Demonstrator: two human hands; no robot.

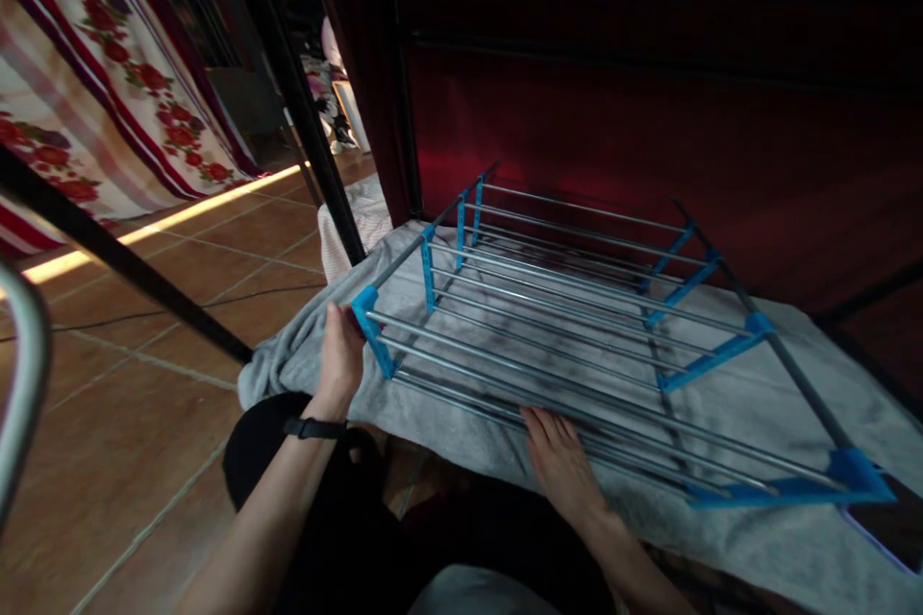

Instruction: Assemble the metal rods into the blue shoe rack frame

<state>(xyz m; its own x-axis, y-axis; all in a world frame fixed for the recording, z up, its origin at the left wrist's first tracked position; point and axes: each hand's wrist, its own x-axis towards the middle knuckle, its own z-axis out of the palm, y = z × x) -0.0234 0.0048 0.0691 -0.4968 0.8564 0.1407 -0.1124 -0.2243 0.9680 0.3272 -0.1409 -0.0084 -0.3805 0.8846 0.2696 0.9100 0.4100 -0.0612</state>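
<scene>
A shoe rack point(548, 279) of thin metal rods with blue plastic connectors lies across a grey blanket in front of me. My left hand point(341, 357), with a black band on its wrist, is at the rack's near left corner. Its thumb points up beside the blue connector point(369, 300), and the other fingers are partly hidden behind that corner. Lower down, my right hand point(559, 459) holds the near lower rods around the middle of the front edge. Its fingers lie together over the rods, while the thumb is out of sight.
The grey blanket point(295, 356) covers a low surface with a dark red curtain point(562, 135) behind. A phone-like dark slab point(886, 524) lies at the right, by the rack's corner. Black metal posts point(310, 115) and a pale curved tube point(25, 375) stand left, over the tiled floor point(137, 432).
</scene>
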